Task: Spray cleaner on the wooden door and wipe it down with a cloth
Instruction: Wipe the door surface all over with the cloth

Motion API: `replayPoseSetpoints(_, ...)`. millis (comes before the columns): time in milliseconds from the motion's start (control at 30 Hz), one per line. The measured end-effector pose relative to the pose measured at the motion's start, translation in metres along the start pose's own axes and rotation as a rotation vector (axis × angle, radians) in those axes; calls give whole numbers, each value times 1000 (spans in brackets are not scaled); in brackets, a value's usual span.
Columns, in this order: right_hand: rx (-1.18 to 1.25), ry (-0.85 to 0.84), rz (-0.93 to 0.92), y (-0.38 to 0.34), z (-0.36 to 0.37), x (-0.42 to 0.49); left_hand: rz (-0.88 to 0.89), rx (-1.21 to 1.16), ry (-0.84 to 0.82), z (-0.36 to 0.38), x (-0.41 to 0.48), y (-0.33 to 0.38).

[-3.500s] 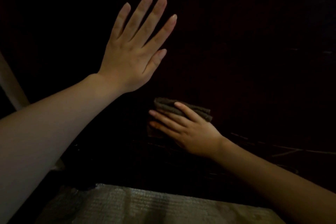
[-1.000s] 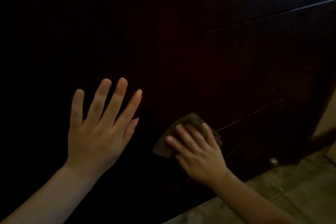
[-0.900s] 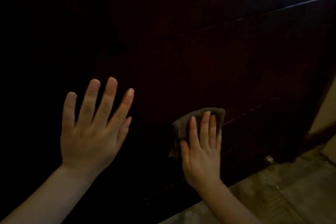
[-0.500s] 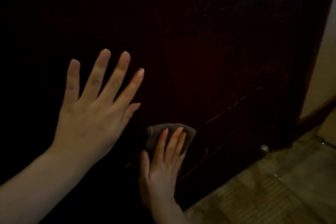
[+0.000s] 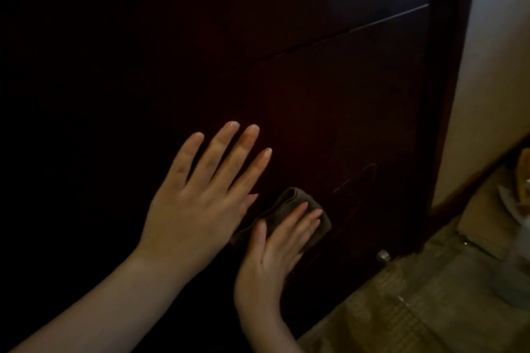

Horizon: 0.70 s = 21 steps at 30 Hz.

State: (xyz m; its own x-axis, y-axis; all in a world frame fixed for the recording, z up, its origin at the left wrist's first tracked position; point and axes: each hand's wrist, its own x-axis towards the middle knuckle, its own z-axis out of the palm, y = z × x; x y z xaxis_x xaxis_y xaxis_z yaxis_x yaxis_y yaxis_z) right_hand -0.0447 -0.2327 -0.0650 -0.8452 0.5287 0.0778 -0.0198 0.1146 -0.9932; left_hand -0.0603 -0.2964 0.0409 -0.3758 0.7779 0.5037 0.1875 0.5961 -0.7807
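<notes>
The dark wooden door (image 5: 329, 100) fills most of the view, very dim. My left hand (image 5: 200, 203) lies flat against it with fingers spread and straight. Just below and right of it, my right hand (image 5: 275, 255) presses a folded grey-brown cloth (image 5: 298, 203) against the door's lower panel with straight fingers. The cloth's left part is hidden behind my left hand. A pale, blurred bottle-like shape (image 5: 516, 272) stands on the floor at the right edge; I cannot tell whether it is the sprayer.
The door's dark frame (image 5: 447, 94) runs down the right, with a pale wall (image 5: 493, 80) beyond it. A small metal door stop (image 5: 383, 255) sits at the door's foot. Tiled floor (image 5: 415, 304) spreads at the lower right, with blurred items at the right edge.
My right hand has slid the cloth across the lower panel, left then back right. My left hand stays flat on the door, now close beside the cloth. The view has swung toward the frame.
</notes>
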Motion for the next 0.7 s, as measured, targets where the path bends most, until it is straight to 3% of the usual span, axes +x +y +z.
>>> replayPoseSetpoints(200,93,150,-41,3,-40,57,-1,20,59,8,-3,1)
replayPoseSetpoints(433,174,-46,97,-20,-46,50,-55,-45,91,26,-7,6)
replayPoseSetpoints(700,163,175,71,-12,-86,117,-79,-135,78,28,-8,9)
